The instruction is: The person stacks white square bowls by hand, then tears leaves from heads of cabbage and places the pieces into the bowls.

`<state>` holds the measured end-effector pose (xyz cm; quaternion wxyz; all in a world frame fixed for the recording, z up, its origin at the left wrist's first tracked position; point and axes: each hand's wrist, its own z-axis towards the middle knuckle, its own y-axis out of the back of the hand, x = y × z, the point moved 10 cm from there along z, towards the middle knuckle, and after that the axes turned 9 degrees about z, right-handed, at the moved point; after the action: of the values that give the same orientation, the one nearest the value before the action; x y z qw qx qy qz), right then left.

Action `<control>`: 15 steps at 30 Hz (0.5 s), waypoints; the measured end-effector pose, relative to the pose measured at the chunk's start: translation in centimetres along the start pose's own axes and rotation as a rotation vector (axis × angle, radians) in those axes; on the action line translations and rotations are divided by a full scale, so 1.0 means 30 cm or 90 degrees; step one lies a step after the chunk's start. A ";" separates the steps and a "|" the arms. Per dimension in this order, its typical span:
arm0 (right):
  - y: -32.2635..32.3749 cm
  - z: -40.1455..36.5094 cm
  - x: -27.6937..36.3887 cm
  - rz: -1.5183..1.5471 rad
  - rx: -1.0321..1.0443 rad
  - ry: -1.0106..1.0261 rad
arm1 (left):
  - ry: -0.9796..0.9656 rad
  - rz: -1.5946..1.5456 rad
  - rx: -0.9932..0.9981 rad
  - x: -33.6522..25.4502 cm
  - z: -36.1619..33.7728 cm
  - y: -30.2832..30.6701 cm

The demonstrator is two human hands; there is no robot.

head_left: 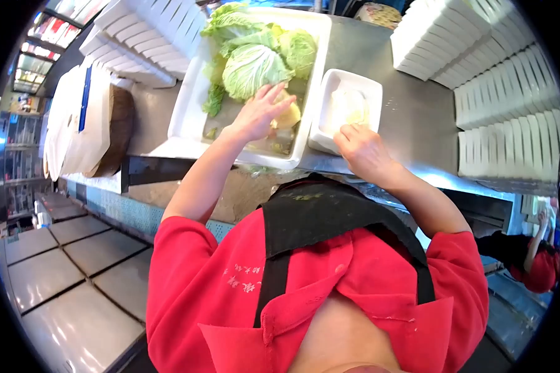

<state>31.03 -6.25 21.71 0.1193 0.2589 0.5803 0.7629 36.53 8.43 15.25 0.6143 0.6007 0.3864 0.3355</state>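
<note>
Cabbage leaves (254, 69) lie heaped in the far part of a large white tray (318, 62) on a steel worktop (417, 115). The left hand (257, 116) reaches over this tray with its fingers spread, grasping nothing visible; its fingertips are at the near edge of the pale central leaf, though whether they press on it I cannot tell. A yellowish piece (289, 116) lies just right of those fingers. The right hand (364, 150) is at the near rim of a smaller white tub (376, 105), just right of the tray, its fingers curled together beside pale contents (348, 105); whether they pinch anything is hidden. White ridged containers (510, 146) stand stacked farther right.
</note>
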 end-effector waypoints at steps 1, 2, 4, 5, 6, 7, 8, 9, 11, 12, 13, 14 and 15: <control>0.040 0.004 0.002 0.023 -0.021 0.007 | 0.009 0.027 0.053 -0.012 0.005 -0.027; 0.097 0.006 -0.005 0.037 -0.045 0.013 | 0.018 0.064 0.074 -0.018 0.011 -0.027; 0.229 -0.008 -0.025 0.022 -0.075 0.005 | 0.023 0.126 0.080 -0.029 0.034 -0.040; 0.307 -0.015 -0.032 0.039 -0.101 0.015 | 0.025 0.153 0.067 -0.025 0.052 -0.053; 0.378 -0.020 -0.049 0.013 -0.119 0.012 | 0.007 0.179 0.050 -0.023 0.063 -0.064; 0.459 -0.026 -0.073 -0.022 -0.128 0.004 | -0.004 0.206 0.039 -0.022 0.072 -0.066; 0.550 -0.020 -0.091 -0.085 -0.145 -0.008 | 0.020 0.139 0.049 -0.019 0.085 -0.031; 0.624 -0.010 -0.111 -0.140 -0.163 -0.017 | 0.046 0.073 0.066 -0.011 0.084 -0.004; 0.788 0.008 -0.180 -0.202 -0.236 -0.007 | 0.102 0.022 0.045 0.019 0.062 0.015; 0.855 0.022 -0.257 -0.188 -0.230 -0.059 | 0.162 -0.032 0.036 0.056 0.045 0.021; 0.914 0.038 -0.335 -0.224 -0.242 -0.083 | 0.164 -0.026 0.029 0.062 0.030 0.038; 0.968 0.054 -0.416 -0.256 -0.252 -0.109 | 0.269 -0.231 0.008 0.113 -0.009 0.043; 1.018 0.068 -0.475 -0.265 -0.279 -0.093 | 0.372 -0.439 -0.014 0.156 -0.056 0.021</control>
<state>47.67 -20.55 47.39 0.3676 0.1566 0.4323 0.8084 37.32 13.36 15.57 0.5620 0.3100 0.7175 0.2706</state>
